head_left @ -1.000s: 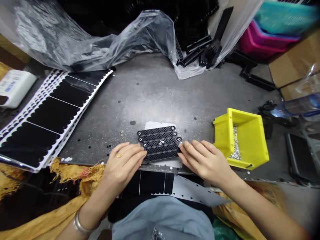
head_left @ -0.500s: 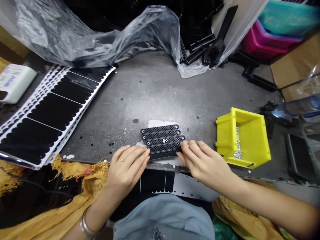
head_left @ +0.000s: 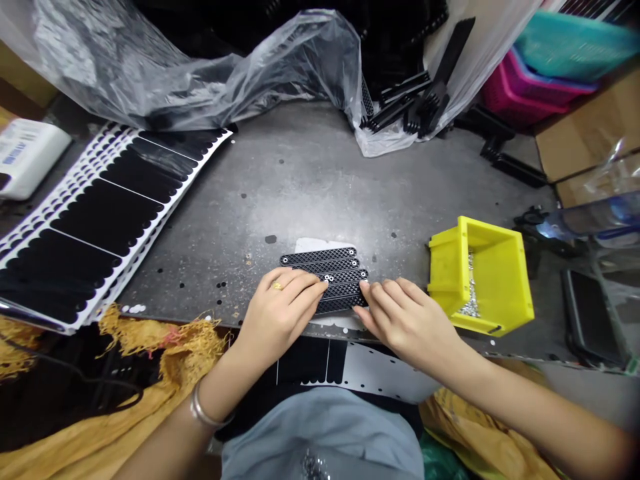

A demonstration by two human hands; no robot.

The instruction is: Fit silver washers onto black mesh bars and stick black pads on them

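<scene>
The left hand [head_left: 280, 313] lies open across the black mesh strips [head_left: 343, 293] on the bench [head_left: 300, 193], the right hand [head_left: 407, 327] loosely touching their end; they look light, thin and stiff, best taken by their long edges.

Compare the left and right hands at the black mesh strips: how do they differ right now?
The left hand wears a gold ring and a silver bangle; the right hand shows neither. The left hand's fingers lie across the left part of the lower black mesh strips, while the right hand's fingertips reach only their right ends. Both hands are bare and touch the strips from the near side.
</scene>
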